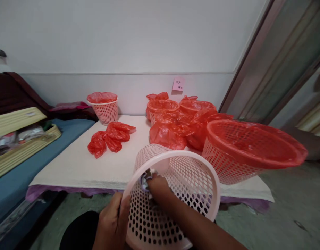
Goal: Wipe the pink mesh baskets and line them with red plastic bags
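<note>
A pale pink perforated plastic wastebasket (pixel 215 173) lies tilted with its mouth toward me, in front of the table edge. My left hand (pixel 111 218) grips its rim at the left, thumb on the near side. Reaching deep into the basket, my right hand (pixel 158 186) is closed on a bunched white and purplish cloth (pixel 145 180) against the inner left wall. The fingertips of that hand are partly hidden. Just to the right stands a larger basket (pixel 230 163) lined with a red plastic bag (pixel 253 140).
Crumpled red bags (pixel 108 137) lie on the white table cover (pixel 79 170). A small lined basket (pixel 106 113) stands at the back left; more red-lined baskets (pixel 163 106) crowd the back middle. A pink note (pixel 178 84) is on the wall. Leftward, an open yellowish case (pixel 49 137) rests on blue fabric.
</note>
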{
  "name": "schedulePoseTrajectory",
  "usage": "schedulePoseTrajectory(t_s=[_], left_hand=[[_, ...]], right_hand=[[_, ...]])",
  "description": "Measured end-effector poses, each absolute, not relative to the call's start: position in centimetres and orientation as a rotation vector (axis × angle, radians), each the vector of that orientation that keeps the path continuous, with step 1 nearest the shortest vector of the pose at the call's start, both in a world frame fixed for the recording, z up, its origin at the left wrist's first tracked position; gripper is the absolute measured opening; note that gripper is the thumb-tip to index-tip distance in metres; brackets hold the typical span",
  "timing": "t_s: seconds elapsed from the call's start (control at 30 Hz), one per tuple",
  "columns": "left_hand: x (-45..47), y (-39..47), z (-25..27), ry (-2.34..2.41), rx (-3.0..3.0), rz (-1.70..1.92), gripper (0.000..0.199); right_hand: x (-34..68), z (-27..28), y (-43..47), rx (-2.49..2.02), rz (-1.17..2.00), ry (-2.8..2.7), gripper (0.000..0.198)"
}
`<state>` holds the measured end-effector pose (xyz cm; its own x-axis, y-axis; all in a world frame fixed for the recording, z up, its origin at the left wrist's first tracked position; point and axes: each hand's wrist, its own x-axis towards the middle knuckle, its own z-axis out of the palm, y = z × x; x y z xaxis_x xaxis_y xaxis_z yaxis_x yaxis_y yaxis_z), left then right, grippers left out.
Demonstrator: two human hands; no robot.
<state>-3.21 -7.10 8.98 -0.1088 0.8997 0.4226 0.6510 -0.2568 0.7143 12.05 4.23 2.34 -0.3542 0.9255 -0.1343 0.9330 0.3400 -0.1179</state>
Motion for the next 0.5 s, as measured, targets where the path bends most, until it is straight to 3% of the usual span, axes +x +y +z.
schedulePoseTrajectory(t_s=[0.23, 0.5], left_hand=[[-2.6, -7.1, 9.1, 1.671, 2.023, 1.305, 0.025], [-3.2, -6.9, 9.1, 1.767, 1.974, 1.264, 0.028]], right_hand=[[14.6, 1.7, 7.9, 1.946, -0.281, 2.289, 0.028], [14.8, 4.0, 1.4, 1.542, -0.427, 2.658, 0.032]])
